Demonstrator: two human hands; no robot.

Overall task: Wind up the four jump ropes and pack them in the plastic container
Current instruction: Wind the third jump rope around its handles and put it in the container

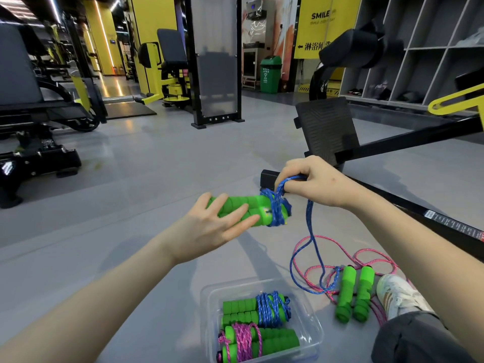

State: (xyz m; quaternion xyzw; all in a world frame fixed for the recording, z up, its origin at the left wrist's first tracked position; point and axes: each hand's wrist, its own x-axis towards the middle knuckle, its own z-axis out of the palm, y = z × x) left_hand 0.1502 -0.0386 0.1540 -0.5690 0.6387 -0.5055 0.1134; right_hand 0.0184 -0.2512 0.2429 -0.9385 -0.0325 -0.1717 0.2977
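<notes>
Clear plastic container (313,334) sat nearest; above it our flat-fingered left hand (209,226) propped green foam handles (243,205), our right hand (317,182) pinched blue braided cord (311,231); unclamped, coils could slip.

Centre of frame: left hand (209,226), fingers straight, is supporting paired green handles (243,205); right hand (314,182) is pinching a loop of blue rope (277,208) wrapped round their end; lower centre, plastic container (209,305) is holding two wound ropes (269,307)

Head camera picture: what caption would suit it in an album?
Right hand winds blue rope around green handles against the left hand; two wound ropes lie in the plastic box.
</notes>
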